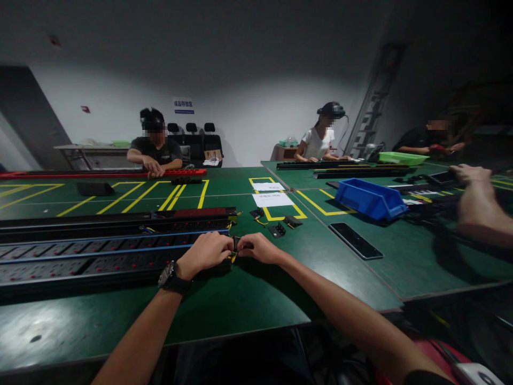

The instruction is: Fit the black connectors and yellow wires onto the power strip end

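Long black socket strips with red dots and blue edges lie on the green table, reaching in from the left. At their right end my left hand, with a watch on its wrist, has its fingers pressed together on a small black part. My right hand pinches the same part from the right. Yellow wire shows just below the fingertips. Beyond my hands lie several small black pieces, one with a yellow wire. How the part meets the strip is hidden by my fingers.
A dark phone and a blue bin are to the right. Paper sheets lie ahead within yellow tape. A person's arm reaches over the table at far right. Several people sit across the table; one touches a red strip.
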Tool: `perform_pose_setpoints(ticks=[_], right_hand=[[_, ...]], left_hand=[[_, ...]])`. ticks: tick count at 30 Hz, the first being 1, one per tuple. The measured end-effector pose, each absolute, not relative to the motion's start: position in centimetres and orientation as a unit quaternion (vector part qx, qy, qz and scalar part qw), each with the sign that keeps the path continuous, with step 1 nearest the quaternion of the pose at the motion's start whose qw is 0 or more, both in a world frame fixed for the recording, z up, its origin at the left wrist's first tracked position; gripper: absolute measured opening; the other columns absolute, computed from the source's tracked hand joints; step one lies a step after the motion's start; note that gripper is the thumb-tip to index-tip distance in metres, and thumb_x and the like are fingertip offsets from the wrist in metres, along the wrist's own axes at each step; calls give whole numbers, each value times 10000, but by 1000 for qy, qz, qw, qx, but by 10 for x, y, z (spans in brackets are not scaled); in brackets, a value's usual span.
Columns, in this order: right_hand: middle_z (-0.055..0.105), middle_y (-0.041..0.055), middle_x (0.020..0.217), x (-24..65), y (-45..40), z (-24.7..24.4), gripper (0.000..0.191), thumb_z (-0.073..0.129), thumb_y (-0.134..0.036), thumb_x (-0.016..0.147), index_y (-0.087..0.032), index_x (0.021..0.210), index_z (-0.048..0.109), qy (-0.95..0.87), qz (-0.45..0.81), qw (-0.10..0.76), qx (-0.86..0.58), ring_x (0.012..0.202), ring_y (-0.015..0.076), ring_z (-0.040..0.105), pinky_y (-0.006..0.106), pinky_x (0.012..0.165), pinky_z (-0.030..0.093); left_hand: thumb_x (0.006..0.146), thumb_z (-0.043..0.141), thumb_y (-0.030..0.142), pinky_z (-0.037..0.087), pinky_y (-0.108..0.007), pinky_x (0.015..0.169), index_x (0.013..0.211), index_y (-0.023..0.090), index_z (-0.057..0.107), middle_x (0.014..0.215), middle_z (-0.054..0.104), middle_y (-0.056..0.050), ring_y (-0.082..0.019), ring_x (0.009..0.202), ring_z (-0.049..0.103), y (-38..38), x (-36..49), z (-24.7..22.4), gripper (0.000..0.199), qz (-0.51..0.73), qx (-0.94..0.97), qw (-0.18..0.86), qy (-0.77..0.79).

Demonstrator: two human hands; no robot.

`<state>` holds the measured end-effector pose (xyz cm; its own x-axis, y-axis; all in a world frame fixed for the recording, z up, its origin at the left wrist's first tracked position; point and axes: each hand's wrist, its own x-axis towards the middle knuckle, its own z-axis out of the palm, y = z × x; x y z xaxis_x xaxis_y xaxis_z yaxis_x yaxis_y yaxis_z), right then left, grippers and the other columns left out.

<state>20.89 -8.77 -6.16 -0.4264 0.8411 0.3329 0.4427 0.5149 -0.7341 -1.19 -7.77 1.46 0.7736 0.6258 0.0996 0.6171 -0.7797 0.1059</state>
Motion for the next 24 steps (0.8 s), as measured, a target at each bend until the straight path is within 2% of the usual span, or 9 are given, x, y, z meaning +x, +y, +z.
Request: perform_pose_setpoints(ticks=[7,16,24], right_hand=[[738,22,803,208,-87,-63,96,735,-272,824,-181,854,749,-782,303,357,-410,740,166,656,248,688,485],[735,8,801,208,-90,-61,46,716,-195,817,-172,850,739,-790,281,353,-414,725,153,639,233,677,454],[733,12,802,208,-90,-60,53,697,-210,836,-170,822,727,-804,249,354,-408,700,149,620,229,665,438]], left_hand=[[862,545,239,402,-249,643,886,248,762,767,740,-30,-175,723,664,-78,-9,14,219,71,944,43,319],[882,560,237,400,-263,676,968,266,743,893,771,-19,-205,843,689,-78,-9,15,205,59,941,50,328],[915,539,274,413,-264,705,1016,281,721,953,777,1,-201,892,691,-81,-8,16,208,63,944,81,315]])
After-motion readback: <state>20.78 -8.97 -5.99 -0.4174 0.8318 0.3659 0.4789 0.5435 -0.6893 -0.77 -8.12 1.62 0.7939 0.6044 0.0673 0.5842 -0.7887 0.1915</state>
